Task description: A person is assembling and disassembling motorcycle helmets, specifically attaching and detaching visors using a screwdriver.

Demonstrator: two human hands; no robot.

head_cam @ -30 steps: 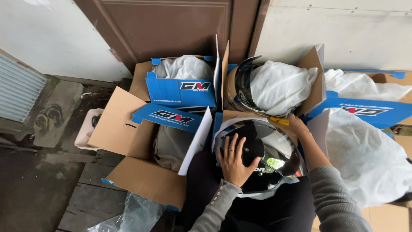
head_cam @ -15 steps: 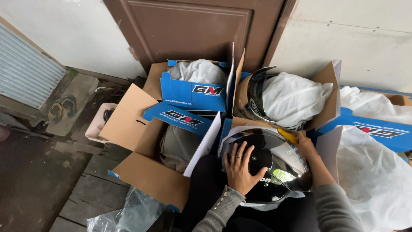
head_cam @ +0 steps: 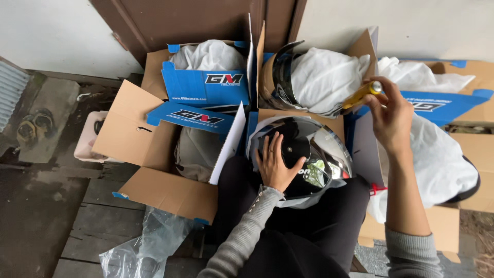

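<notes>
Head view, looking down at a seated person among packing cartons. A brown door (head_cam: 195, 20) and pale wall (head_cam: 411, 25) closed the far side; dark wooden floorboards (head_cam: 77, 221) lay at the near left. Three open cardboard boxes with blue flaps stood in front of the person: the large left box (head_cam: 149, 149) held a helmet wrapped in grey cloth (head_cam: 193, 152); the far-centre box (head_cam: 206, 87) held a white-wrapped bundle (head_cam: 208, 54); the far-right box (head_cam: 360, 49) held a helmet in white cloth (head_cam: 324, 77) with its dark visor (head_cam: 280, 77) exposed. More white wrapping cloth (head_cam: 437, 154) spilled over the cartons at the right. A crumpled clear plastic bag (head_cam: 139, 247) lay on the floor at the near left.

The glossy black helmet (head_cam: 309, 154) with a mirrored visor rested on the person's lap, centre of view, near side of the far-right box. The left hand (head_cam: 275, 164) lay flat on the helmet's crown, fingers (head_cam: 270, 144) spread open and touching the shell, a ring on one finger. The right hand (head_cam: 391, 116) was raised to the right of the helmet, well clear of it, fingers closed around a small yellow tool handle (head_cam: 363, 94), whose tip could not be made out. Both arms wore grey sleeves (head_cam: 242, 237).
</notes>
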